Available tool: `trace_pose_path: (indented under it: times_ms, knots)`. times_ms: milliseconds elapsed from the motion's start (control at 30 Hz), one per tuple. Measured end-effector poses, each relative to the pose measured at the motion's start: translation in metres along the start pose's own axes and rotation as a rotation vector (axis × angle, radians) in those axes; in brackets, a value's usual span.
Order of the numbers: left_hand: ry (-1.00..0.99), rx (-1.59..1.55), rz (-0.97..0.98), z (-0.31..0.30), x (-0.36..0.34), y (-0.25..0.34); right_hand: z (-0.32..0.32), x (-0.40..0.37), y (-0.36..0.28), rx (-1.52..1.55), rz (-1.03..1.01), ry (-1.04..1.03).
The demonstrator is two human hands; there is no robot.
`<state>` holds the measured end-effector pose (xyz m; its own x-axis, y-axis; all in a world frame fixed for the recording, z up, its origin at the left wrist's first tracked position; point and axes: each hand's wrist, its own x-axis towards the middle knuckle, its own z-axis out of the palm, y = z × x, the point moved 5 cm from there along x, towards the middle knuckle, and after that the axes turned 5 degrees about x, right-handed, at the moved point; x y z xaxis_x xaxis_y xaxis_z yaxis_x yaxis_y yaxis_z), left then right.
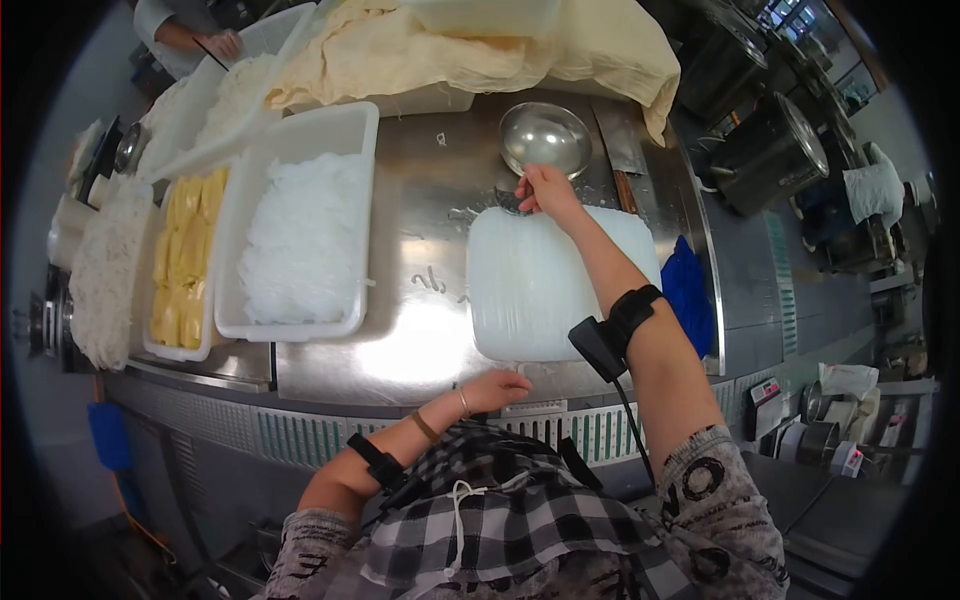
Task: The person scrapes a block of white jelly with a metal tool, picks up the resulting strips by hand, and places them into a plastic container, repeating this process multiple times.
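My right hand (544, 190) is at the near rim of a round metal bowl (546, 140), above the far edge of a white translucent slab (560, 285). Its fingers are curled together, and a small dark object (511, 201) lies beside the fingertips; whether they hold it is hard to make out. Near the table's front edge, my left hand (497, 390) hovers with its fingers bent together, and what they hold, if anything, is hidden. A cleaver (620, 140) with a brown handle lies right of the bowl.
White tubs hold white strips (305, 240) and yellow pieces (187, 260) at the left. Cream cloth (590, 50) covers containers at the back. A blue cloth (686, 297) lies by the right edge. Another person's hand (222, 45) is at the back left.
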<state>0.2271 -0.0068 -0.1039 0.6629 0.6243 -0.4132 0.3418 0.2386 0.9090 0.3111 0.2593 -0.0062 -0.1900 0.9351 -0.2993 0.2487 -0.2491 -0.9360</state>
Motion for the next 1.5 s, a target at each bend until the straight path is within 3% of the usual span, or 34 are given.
trace_pose_path:
  times_ms: [100,167,300,900,1267,1500]
  knots:
    - [0.012,-0.035,0.003,0.004,0.009,-0.003,0.0,-0.012,0.003,-0.015,0.011,-0.017]
    - [0.063,-0.414,-0.254,0.001,0.01,-0.009,0.001,-0.022,0.004,-0.019,-0.012,-0.015]
    - [0.07,-0.513,-0.253,0.001,0.011,-0.007,0.005,-0.04,0.011,0.026,-0.087,0.017]
    - [0.147,-0.886,-0.189,0.004,0.018,-0.005,0.015,-0.122,0.036,0.046,-0.155,0.024]
    - [-0.063,-1.573,-0.003,0.009,0.006,0.023,0.026,-0.188,0.054,0.012,-0.217,0.075]
    - [0.022,-1.51,0.052,0.011,-0.001,0.032,0.034,-0.232,0.068,-0.036,-0.237,0.101]
